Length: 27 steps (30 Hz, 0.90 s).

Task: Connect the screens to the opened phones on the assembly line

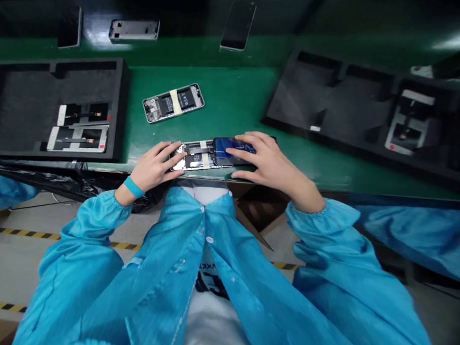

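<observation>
Left hand (152,166) and right hand (264,161) are both on one unit near the bench's front edge. The unit is an open silver phone frame with black battery and cream tape strips (195,156), lying flat on a green bench mat (233,91). A glossy black phone screen panel (233,151), lit blue, sits over the frame's right end. Fingers hide the overlap, so can't tell if it's seated or just laid on.

Left fingertips (176,160) touch the frame's left end. Right fingers (240,151) spread across the glass, thumb low by the near edge. Grip is wide and flat-handed on both sides, no clear pinch; can't tell how much force. Forearms come in from blue smock sleeves (78,247), with a blue wristband (134,187) on the left wrist.

Just beyond sits a second open silver phone frame (173,103). Black foam tray (120,106) at left holds two white-edged phone panels (78,138). Black foam tray (325,95) at right holds a white-edged part (409,122), detail hard to make out.
</observation>
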Each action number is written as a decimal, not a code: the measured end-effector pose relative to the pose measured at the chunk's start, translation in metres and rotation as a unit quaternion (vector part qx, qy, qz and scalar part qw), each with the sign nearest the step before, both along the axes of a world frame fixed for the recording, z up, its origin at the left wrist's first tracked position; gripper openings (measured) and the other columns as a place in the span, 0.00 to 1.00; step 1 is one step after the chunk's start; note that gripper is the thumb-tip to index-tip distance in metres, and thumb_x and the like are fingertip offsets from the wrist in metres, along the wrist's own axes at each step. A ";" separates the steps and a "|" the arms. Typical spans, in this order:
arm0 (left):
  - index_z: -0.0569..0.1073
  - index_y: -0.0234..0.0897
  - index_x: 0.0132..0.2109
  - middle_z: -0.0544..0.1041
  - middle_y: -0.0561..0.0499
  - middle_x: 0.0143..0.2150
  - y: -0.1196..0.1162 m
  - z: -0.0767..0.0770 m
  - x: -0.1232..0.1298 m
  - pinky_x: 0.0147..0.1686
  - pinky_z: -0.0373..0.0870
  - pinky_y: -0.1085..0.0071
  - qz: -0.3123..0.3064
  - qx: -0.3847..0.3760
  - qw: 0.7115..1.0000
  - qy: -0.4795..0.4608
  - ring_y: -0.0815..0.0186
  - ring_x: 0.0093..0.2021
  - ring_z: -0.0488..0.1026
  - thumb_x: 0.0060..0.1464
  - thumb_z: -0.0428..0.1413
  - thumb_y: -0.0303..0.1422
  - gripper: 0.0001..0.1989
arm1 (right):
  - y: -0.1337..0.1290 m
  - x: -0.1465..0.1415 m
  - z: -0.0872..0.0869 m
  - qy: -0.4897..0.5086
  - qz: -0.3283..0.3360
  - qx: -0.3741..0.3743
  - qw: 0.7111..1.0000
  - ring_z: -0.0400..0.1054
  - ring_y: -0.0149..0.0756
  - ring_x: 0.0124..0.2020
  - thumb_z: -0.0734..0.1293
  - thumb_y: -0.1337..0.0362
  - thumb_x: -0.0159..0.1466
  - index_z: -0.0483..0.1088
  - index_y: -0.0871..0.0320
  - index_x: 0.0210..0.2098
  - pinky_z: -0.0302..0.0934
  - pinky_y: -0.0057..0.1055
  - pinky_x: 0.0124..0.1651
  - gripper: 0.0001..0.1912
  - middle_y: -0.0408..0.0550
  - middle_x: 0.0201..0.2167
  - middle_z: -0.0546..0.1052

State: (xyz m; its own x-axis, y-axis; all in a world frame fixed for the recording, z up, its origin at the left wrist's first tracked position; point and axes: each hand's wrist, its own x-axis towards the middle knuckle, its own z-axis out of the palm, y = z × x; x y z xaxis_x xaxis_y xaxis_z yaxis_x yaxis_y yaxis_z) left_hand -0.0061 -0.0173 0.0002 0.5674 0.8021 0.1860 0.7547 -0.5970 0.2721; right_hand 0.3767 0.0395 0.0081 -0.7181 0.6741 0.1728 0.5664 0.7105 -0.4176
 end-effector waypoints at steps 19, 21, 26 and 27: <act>0.52 0.46 0.80 0.65 0.32 0.75 0.002 -0.002 0.004 0.71 0.66 0.34 0.019 0.066 0.996 -0.064 0.35 0.74 0.65 0.63 0.62 0.58 0.49 | -0.005 0.059 -0.012 0.024 -0.152 -0.064 0.986 0.55 0.69 0.77 0.70 0.26 0.60 0.48 0.54 0.82 0.52 0.68 0.76 0.63 0.65 0.77 0.61; 0.51 0.46 0.80 0.63 0.32 0.77 0.006 0.002 0.016 0.72 0.63 0.33 0.006 0.051 0.997 -0.056 0.34 0.76 0.62 0.63 0.62 0.58 0.49 | -0.002 0.059 -0.012 0.031 -0.151 -0.079 0.985 0.55 0.69 0.77 0.71 0.25 0.58 0.45 0.54 0.82 0.51 0.68 0.77 0.67 0.65 0.77 0.61; 0.55 0.45 0.79 0.66 0.33 0.75 0.020 0.017 0.036 0.68 0.71 0.36 -0.043 -0.028 0.999 -0.002 0.37 0.71 0.69 0.67 0.59 0.48 0.40 | 0.004 0.058 -0.013 0.055 -0.149 -0.091 0.983 0.57 0.68 0.75 0.73 0.26 0.57 0.42 0.51 0.83 0.54 0.66 0.76 0.69 0.63 0.75 0.65; 0.55 0.44 0.79 0.67 0.33 0.75 0.022 0.020 0.037 0.67 0.72 0.37 -0.046 -0.037 0.998 0.004 0.38 0.70 0.70 0.67 0.59 0.47 0.40 | 0.004 0.057 -0.013 0.058 -0.150 -0.088 0.983 0.58 0.68 0.75 0.73 0.26 0.57 0.42 0.51 0.83 0.54 0.66 0.75 0.69 0.63 0.75 0.65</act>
State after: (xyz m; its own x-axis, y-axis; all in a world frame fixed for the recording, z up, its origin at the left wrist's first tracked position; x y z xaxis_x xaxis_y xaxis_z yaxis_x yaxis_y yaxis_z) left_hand 0.0314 0.0049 0.0205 0.6407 0.7578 0.1235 0.7000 -0.6426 0.3115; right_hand 0.4341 0.0430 -0.0050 -0.4641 0.8798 0.1023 0.6817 0.4285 -0.5930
